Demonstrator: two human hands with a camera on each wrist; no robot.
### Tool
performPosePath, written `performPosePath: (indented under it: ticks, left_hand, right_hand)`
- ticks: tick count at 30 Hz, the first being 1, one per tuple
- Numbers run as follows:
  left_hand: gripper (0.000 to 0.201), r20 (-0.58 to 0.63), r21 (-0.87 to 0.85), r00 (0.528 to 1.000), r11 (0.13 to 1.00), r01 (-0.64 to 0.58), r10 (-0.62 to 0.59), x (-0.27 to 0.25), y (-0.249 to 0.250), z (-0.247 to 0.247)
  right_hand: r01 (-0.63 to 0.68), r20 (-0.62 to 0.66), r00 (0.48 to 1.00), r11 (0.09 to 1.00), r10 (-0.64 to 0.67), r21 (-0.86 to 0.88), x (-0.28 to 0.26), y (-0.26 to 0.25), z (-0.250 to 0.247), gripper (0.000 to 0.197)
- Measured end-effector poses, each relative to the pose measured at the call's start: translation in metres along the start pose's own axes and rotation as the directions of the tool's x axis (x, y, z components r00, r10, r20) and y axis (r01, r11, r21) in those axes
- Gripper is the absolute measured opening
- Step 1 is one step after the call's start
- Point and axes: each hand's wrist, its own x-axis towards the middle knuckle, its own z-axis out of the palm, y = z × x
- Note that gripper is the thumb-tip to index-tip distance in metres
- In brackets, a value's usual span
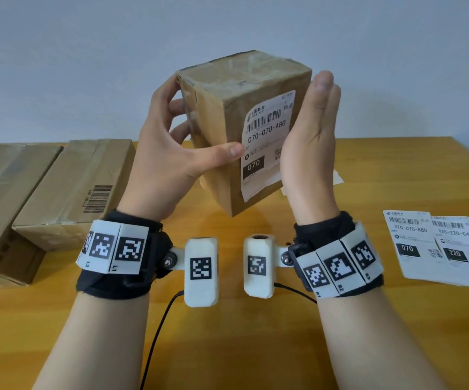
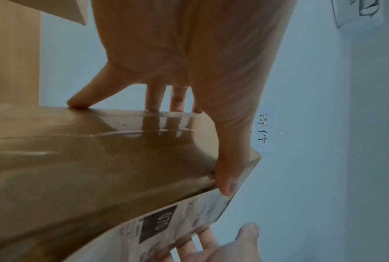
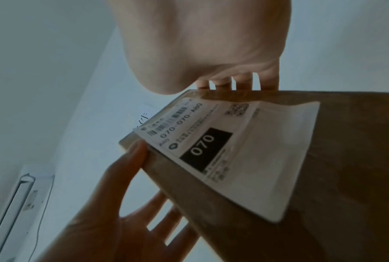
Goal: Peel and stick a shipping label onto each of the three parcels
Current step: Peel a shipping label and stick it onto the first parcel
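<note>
Nearest to us, both forearms reach forward over the wooden surface (image 1: 256, 347), each wrist strapped with a black band carrying white marker tiles and a white camera block.

Beyond the wrists, we hold a small cardboard box (image 1: 222, 108) raised clear of the surface, one corner pointing down.

Our left hand (image 1: 171, 153) forms the grip on the box: the thumb lies across the near face with its tip touching the left edge of the label, and the fingers curl round the far left side. In the left wrist view the fingertips (image 2: 153, 104) press on a taped face.

Our right hand (image 1: 309, 153) stands flat and upright against the right side of the box, fingers straight and together. It is not curled round anything. The right wrist view shows its fingers (image 3: 242, 83) laid along the box edge.

A white shipping label (image 1: 267, 142) marked 070-070-A80 sits on the near right face of the box. Its lower edge is lifted slightly off the cardboard in the right wrist view.

To the right, two further labels (image 1: 436, 246) lie flat on the surface, overlapping, one marked 070 and one marked 220.

To the left, two larger cardboard boxes rest side by side on the surface: one with a printed barcode (image 1: 78, 187), and one at the frame edge (image 1: 5, 198).

Behind the raised box, a scrap of white paper (image 1: 337, 178) lies on the surface.
</note>
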Motion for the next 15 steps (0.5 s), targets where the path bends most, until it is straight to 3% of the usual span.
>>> performPosePath:
  ticks: [2, 5, 9, 12, 15]
  left_hand:
    - [0.116, 0.003, 0.012, 1.0, 0.999, 0.03, -0.03, 0.0, 0.002, -0.002]
    - [0.118, 0.046, 0.05, 0.997, 0.997, 0.057, -0.059, 0.0, 0.006, -0.003]
    - [0.121, 0.117, 0.06, 0.988, 0.994, 0.094, -0.101, -0.003, 0.009, 0.0]
    - [0.12, 0.128, 0.05, 0.986, 0.994, 0.1, -0.105, -0.004, 0.01, 0.005]
    - [0.121, 0.128, 0.055, 0.99, 0.997, 0.045, -0.052, -0.005, 0.01, 0.01]
  right_hand:
    - [0.067, 0.015, 0.998, 0.998, -0.067, -0.009, 0.0, -0.002, 0.004, 0.031]
    - [0.177, 0.02, 0.984, 0.984, -0.176, -0.026, 0.001, 0.004, 0.008, 0.074]
    - [0.231, -0.034, 0.972, 0.972, -0.232, -0.045, 0.001, 0.01, 0.005, 0.095]
    - [0.252, -0.088, 0.963, 0.967, -0.255, -0.043, 0.001, 0.009, 0.003, 0.095]
    - [0.244, -0.155, 0.958, 0.97, -0.24, 0.005, 0.002, 0.006, -0.001, 0.075]
